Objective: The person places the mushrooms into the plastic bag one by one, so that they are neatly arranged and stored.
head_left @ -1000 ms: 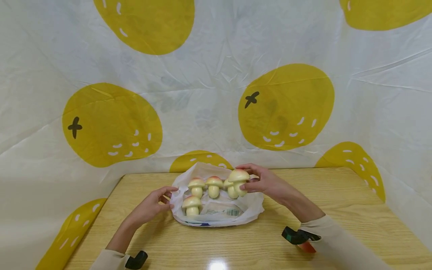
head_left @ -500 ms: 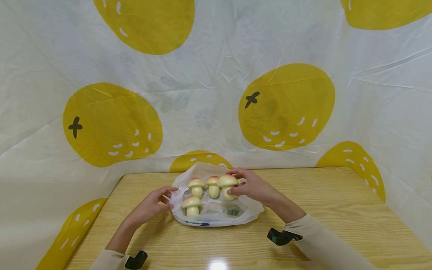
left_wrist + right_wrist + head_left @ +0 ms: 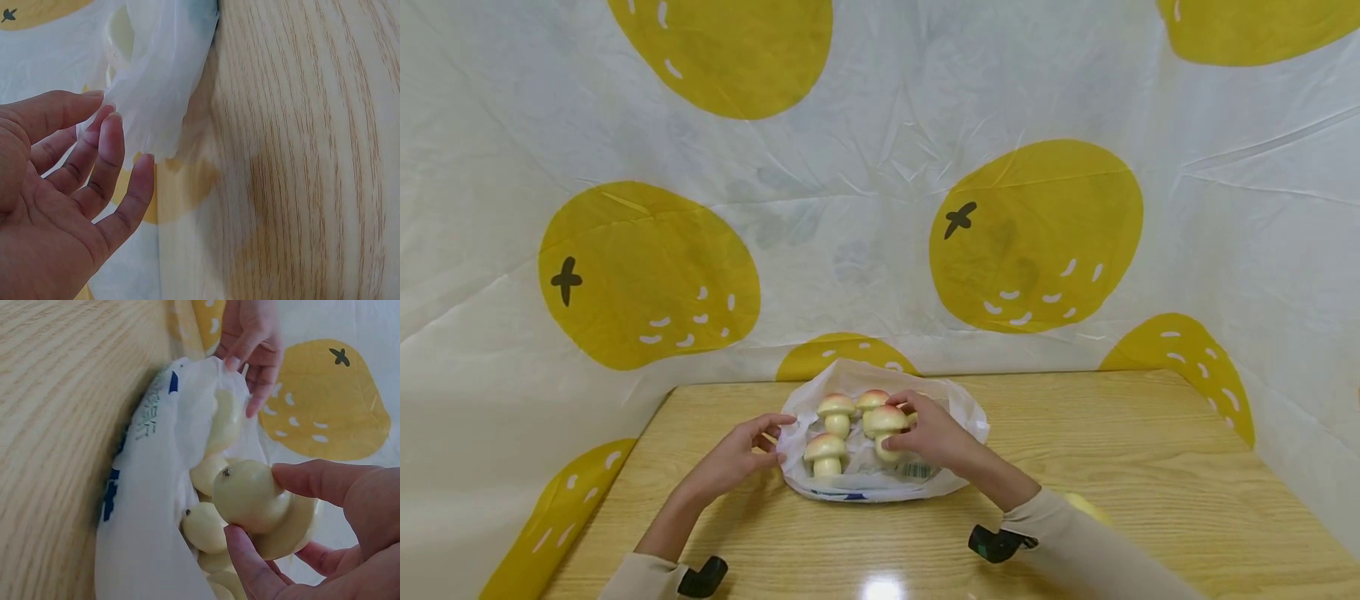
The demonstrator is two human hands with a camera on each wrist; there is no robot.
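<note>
A white plastic bag [image 3: 966, 417] lies spread open on the table, its rim standing up around several toy mushrooms. My left hand [image 3: 733, 454] holds the bag's left rim, thumb on one side and fingers on the other in the right wrist view. Over the bag's middle, my right hand [image 3: 940, 435] pinches a cream mushroom with a reddish cap [image 3: 887, 419] by thumb and fingers. In the right wrist view this mushroom [image 3: 253, 497] has its stem end toward the camera. Other mushrooms sit inside: one front left [image 3: 826, 454], one back left [image 3: 836, 408], one partly covered behind [image 3: 871, 401].
The wooden table [image 3: 1150, 450] extends on both sides of the bag. A white cloth [image 3: 857, 167] with yellow fruit prints hangs right behind it. Past the right sleeve, a pale yellow thing [image 3: 1086, 504] shows, mostly hidden. Dark wrist devices [image 3: 992, 543] sit at both cuffs.
My right hand has carried the mushroom left and slightly toward me, from the bag's right edge to its middle. The left hand stays at the rim. The pale yellow thing has come into sight.
</note>
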